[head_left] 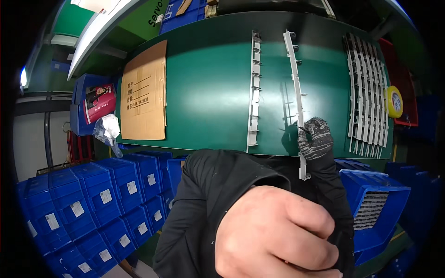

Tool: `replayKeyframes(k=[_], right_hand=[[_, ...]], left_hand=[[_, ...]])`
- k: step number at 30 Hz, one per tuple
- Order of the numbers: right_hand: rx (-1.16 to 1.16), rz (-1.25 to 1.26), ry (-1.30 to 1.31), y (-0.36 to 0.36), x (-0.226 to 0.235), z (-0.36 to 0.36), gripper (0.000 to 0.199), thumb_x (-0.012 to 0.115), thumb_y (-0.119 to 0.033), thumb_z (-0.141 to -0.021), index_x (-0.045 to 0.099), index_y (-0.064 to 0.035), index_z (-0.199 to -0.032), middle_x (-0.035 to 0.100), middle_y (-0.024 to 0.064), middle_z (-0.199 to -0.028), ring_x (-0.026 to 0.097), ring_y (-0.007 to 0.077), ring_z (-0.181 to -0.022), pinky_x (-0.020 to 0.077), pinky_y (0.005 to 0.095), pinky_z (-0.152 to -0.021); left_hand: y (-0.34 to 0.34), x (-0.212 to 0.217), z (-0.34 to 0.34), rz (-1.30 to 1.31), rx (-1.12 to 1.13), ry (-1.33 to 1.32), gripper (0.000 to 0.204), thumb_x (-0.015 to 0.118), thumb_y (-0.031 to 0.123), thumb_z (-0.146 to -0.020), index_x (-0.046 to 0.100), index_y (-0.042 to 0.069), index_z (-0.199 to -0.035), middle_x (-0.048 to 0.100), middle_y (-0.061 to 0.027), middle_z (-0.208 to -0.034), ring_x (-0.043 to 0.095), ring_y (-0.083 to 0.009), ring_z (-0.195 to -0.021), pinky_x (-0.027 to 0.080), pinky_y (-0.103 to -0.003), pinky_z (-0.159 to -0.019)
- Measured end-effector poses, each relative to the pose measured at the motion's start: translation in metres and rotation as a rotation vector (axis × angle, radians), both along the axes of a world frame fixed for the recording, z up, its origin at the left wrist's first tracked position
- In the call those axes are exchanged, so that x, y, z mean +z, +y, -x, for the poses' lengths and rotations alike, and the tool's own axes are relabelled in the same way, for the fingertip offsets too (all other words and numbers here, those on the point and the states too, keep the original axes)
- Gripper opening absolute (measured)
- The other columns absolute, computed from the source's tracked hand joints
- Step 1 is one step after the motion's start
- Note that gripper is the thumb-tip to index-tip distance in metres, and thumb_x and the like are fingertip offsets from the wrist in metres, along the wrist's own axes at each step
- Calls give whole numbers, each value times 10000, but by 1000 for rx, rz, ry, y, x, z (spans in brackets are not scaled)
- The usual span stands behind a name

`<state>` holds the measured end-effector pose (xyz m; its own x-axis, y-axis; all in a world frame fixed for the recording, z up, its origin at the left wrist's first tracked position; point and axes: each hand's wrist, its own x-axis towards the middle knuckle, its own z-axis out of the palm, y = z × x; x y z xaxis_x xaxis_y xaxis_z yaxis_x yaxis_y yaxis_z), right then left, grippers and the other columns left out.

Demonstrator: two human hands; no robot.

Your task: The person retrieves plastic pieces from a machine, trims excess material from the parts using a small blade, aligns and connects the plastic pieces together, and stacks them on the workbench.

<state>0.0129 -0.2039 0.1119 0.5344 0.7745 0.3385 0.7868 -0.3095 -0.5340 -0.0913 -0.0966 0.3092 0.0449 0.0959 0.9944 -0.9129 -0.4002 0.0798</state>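
Observation:
My left hand (278, 234), bare, is close in front of me at the bottom, its fingers curled tight. Whatever may be inside those fingers is hidden. On my right hand (317, 139) is a dark grey striped knit glove. Its fingers close round the lower part of a long white plastic strip (295, 76) with small dark hooked tabs. The strip reaches across the green table (208, 88), and its near end passes over the front edge. To its left, a similar white strip (255, 88) lies apart, untouched.
Several white strips (368, 97) lie side by side at right, near a yellow tape roll (394, 101). A flattened cardboard piece (144, 92) lies left. Blue crates (92, 185) stack at lower left; a blue crate (394, 199) with strips inside stands lower right. A pink packet (99, 104) sits beyond the left edge.

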Motion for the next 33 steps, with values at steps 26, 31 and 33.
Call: replayKeyframes(k=[26, 31, 33], right_hand=[[509, -321, 70, 27, 68, 19, 310, 642, -146, -586, 596, -62, -882, 550, 127, -906, 545, 278, -802, 464, 339, -689], [14, -594, 1102, 20, 46, 0, 118, 549, -96, -758, 564, -20, -847, 564, 68, -707, 547, 166, -639, 442, 263, -556], [100, -342, 1393, 18, 48, -9, 191, 483, -185, -824, 565, -12, -813, 539, 77, -696, 516, 153, -610, 417, 280, -541]], left_hand=[[187, -28, 35, 870, 58, 772, 213, 448, 235, -856, 488, 26, -844, 501, -44, -658, 475, -96, -505, 381, -175, -404], [145, 0, 36, 513, 374, 932, 194, 510, 140, -820, 534, -44, -876, 565, -72, -650, 524, -101, -475, 431, -199, -445], [111, -33, 12, 608, 429, 1252, 157, 574, 96, -774, 569, -47, -836, 583, -69, -671, 561, -107, -540, 448, -214, -490]])
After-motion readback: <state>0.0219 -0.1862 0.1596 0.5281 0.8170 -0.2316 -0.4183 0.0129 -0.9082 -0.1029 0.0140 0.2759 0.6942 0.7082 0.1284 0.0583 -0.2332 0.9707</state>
